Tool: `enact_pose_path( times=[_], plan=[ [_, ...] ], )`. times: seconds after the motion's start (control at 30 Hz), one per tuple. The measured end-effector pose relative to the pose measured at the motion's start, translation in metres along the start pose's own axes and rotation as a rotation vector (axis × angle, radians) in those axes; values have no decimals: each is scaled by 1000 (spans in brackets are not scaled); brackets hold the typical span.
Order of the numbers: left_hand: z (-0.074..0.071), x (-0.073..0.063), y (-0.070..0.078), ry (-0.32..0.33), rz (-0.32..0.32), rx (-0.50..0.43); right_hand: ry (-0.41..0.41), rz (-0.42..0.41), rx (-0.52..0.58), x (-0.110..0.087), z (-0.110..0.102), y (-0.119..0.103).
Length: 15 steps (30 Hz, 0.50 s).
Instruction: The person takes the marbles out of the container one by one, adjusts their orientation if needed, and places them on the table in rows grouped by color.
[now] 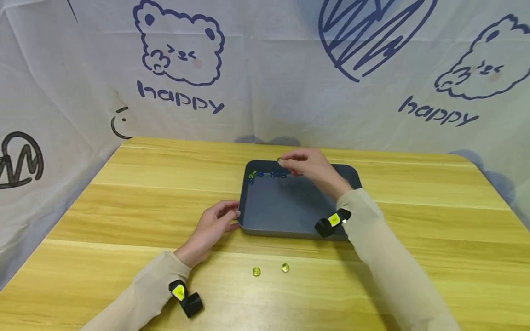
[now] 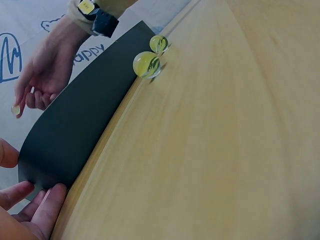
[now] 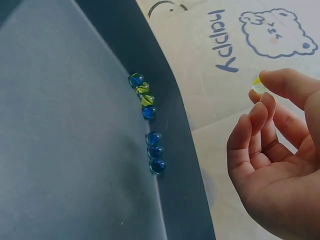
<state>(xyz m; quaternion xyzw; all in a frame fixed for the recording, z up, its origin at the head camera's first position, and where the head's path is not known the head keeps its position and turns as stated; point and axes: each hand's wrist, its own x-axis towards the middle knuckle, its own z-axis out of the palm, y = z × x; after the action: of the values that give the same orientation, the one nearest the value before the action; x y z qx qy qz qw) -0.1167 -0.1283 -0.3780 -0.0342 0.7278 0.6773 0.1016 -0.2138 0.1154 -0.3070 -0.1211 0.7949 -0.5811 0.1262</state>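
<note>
Evidently, the table point(image 1: 124, 202) carried a steadied tray point(image 1: 281, 207).
The left hand point(image 1: 213, 225) touched its near-left corner, fingers slightly spread, likely as a brace; the right hand point(image 1: 312, 170) pinched one marble point(image 3: 258, 84) by the far edge; seven marbles point(image 3: 149, 112) sat along that edge, its wall probably stopping any roll; two yellow marbles point(image 1: 285, 267) lay off the near edge.

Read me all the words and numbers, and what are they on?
"happy": on the cloth, under the left bear in the head view.
"happy": also on the cloth, under the right bear.
Zigzag like an "M", cloth's left side: can't tell if it's a letter.
Yellow labels on both wrist cameras: too small to read.
Tray, marbles: no words or numbers seen.
</note>
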Motion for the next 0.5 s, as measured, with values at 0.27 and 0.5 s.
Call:
enact_pose_path(
  times=[0.27,0.5],
  plan=[
    [-1,-2,3,11,6,0,-25,5,-22,-20,-8,0],
    [-2,-2,3,11,-2,0,-50,-12,-88,-41,-15,1]
  ],
)
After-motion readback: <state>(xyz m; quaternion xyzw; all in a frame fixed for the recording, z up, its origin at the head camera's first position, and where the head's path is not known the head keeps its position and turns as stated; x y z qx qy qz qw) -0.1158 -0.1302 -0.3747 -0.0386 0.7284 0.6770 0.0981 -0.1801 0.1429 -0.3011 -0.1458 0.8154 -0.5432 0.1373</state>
